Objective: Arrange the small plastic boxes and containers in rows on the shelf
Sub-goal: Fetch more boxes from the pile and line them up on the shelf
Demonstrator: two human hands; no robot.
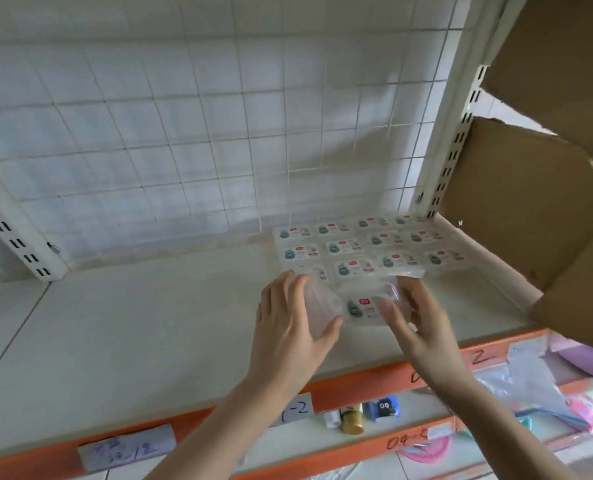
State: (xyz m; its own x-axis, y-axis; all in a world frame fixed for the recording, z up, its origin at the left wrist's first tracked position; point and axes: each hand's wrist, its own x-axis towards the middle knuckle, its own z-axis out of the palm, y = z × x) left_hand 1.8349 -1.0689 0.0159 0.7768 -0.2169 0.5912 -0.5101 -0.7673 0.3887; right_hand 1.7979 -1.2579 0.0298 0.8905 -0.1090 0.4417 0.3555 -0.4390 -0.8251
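Several small clear plastic boxes with green-and-red labels [371, 245] lie flat in rows at the back right of the white shelf [149, 323]. My left hand [288, 323] grips a clear plastic box [322, 301] just in front of those rows. My right hand [416, 317] holds another clear labelled box [364, 308], wrapped in thin film, right beside the first. Both hands hover a little above the shelf surface, close together.
A white wire grid [219, 133] backs the shelf. A torn cardboard box [547, 168] hangs in at the right. The orange front edge [357, 379] carries paper labels. Lower shelves hold small bottles [352, 420] and bagged items [530, 393].
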